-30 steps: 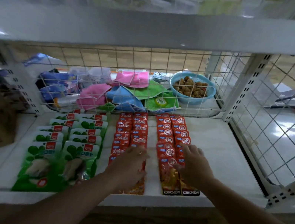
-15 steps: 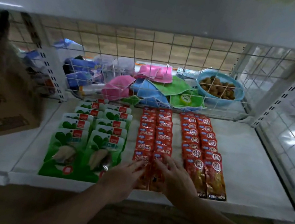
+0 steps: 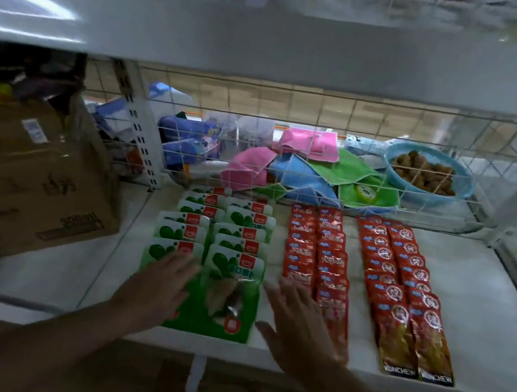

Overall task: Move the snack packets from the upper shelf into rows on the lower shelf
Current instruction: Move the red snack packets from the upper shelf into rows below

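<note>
The left hand (image 3: 160, 285) is being laid flat, fingers straight and slightly spread, on the front packet of the left column of green packets (image 3: 235, 246). Nothing is being pinched by it. The right hand (image 3: 297, 322) is being held open just to the right of it, with fingers fanned and the thumb stretched toward the left hand. It is being held over the bare strip between the green packets and the red packets (image 3: 315, 256). Its fingertips are reaching the front packet of the nearer red column, but whether that packet is being touched cannot be told through the blur.

The green packets are being kept in two overlapping columns running from the left hand's fingertips toward the wire grid (image 3: 297, 122). The red packets are being kept in two close columns beyond and just right of the right hand. Farther right of that hand, set apart by a gap, two more columns of red KONCHEW packets (image 3: 405, 289) are being displayed. All of these rows are being carried by the lower shelf (image 3: 486, 319).

Above both hands the view is being crossed by the white edge of the upper shelf (image 3: 309, 50). A cardboard box (image 3: 24, 174) is being kept well left of the left hand. Behind the grid, beyond the fingertips, pink, blue and green cloths (image 3: 295, 173) are being stored in a heap. A blue bowl (image 3: 393, 157) of brown pieces is being kept beyond and right of the right hand.
</note>
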`<state>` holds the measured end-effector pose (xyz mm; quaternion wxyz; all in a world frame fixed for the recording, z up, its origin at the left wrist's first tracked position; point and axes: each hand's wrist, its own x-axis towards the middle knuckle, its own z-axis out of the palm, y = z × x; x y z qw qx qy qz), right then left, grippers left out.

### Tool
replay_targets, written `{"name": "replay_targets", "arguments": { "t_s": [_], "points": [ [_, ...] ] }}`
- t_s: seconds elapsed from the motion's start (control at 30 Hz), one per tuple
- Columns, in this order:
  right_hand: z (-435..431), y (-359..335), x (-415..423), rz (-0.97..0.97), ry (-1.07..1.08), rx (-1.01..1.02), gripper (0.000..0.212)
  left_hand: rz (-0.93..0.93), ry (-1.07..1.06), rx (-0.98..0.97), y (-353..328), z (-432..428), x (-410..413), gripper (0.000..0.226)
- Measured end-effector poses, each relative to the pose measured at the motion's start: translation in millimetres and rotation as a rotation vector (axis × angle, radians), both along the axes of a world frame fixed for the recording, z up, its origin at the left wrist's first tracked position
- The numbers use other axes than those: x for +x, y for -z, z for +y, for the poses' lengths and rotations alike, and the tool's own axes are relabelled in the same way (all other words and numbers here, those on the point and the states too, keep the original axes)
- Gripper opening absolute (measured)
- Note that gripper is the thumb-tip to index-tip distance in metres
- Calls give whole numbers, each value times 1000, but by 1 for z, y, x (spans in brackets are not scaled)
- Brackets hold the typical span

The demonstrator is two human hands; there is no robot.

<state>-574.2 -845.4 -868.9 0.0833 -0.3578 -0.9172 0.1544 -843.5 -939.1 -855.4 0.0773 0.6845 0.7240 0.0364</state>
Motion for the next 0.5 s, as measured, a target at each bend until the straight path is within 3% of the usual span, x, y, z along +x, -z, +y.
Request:
{"name": "replay_targets", "arguments": {
  "t_s": [0.1,0.2,0.3,0.5],
  "points": [
    [-17,15,-53,-1,-96,91,68,-1,-34,-42,12,-12,-38,53],
    [-25,26,-87,-70,-102,138,70,21,-19,-50,30,-19,-54,71],
    [-20,33,-94,-166,-87,178,77,17,2,-49,39,-20,-59,85],
    [-15,40,-93,-186,-104,152,85,35,27,-52,45,-19,-66,88]
  ]
}}
